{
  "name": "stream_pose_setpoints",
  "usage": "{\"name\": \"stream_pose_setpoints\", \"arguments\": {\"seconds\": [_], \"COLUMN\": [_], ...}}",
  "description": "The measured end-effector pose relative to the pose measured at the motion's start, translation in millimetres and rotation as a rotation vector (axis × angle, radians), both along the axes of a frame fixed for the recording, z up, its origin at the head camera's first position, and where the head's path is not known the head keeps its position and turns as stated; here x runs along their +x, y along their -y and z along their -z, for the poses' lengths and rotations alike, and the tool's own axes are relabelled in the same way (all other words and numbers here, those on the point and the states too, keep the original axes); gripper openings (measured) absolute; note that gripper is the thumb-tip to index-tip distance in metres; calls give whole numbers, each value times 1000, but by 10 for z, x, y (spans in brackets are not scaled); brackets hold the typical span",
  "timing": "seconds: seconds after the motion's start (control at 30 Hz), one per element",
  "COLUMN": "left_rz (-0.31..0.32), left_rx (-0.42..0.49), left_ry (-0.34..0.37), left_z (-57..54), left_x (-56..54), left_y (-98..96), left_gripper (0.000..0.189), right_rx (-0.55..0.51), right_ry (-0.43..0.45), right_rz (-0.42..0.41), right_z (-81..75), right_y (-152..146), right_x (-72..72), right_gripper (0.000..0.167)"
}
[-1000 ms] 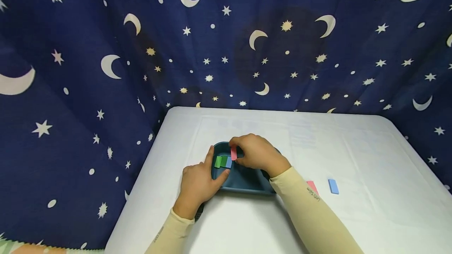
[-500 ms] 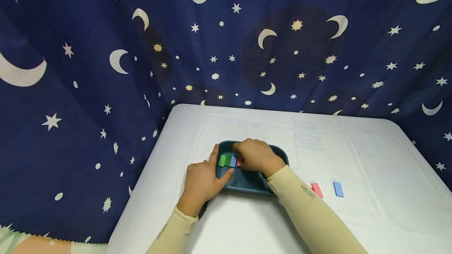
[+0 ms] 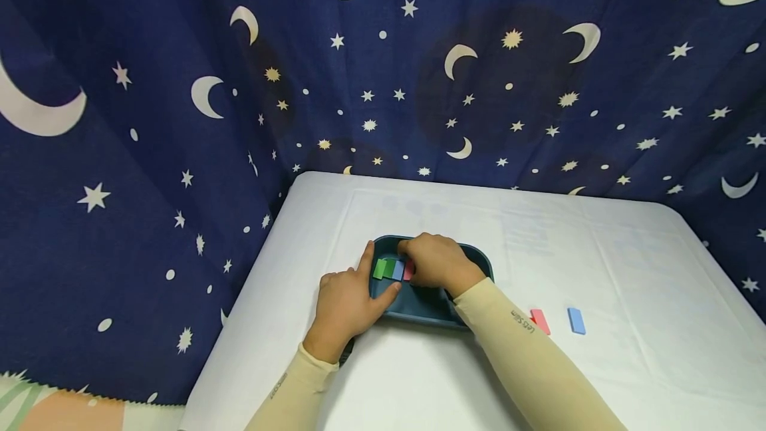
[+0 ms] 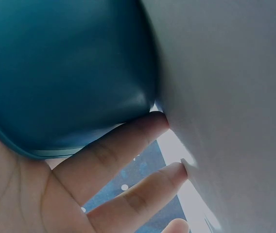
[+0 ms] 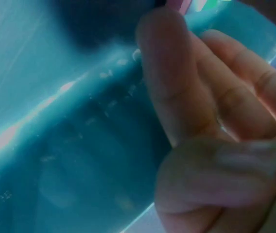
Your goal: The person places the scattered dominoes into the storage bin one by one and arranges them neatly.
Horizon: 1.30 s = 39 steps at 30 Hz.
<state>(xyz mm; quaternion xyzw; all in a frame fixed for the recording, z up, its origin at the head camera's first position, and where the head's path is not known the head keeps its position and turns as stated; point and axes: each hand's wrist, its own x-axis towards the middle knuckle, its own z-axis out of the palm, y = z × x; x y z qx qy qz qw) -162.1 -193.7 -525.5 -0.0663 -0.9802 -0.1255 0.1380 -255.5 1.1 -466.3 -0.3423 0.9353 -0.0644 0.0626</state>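
Observation:
A dark teal tray stands on the white table. Inside it, a light green block, a dark green block and a blue block lean in a row near the left end. My right hand reaches into the tray and pinches a pink block at the row's right end; its fingers hide part of it. In the left wrist view, straight fingers lie against the tray's outer wall. My left hand rests at the tray's left end, thumb over the front rim.
Right of the tray, a pink block lies on the table, with a red piece partly hidden by the right sleeve. Farther right lies a blue block. A dark blue star-and-moon curtain hangs behind the table.
My right hand has lowered the pink block from above the tray to beside the blue block in the row. The left hand has stayed on the tray. The head view has shifted slightly.

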Motion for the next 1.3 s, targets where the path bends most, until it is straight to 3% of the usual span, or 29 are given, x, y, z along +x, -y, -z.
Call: {"name": "stream_pose_setpoints", "arguments": {"seconds": [0.37,0.8,1.0,1.3], "left_rz": [13,11,10,2], "left_rx": [3,8,8,38], "left_ry": [-10,2,35,18], "left_z": [-50,-57,-27,-70], "left_x": [-3,60,77,97], "left_y": [-72,-90,-60,-52], "left_gripper": [102,100,101,96], "right_rx": [9,-10,-106,-242], "right_ry": [13,44,-77,-271], "right_rz": [9,44,26,31], "right_z": [12,-184,-369,-584], "right_y": [-80,-250,-510,-1144], "right_x": [-10,123,288,588], "right_gripper": [30,55,46,37]}}
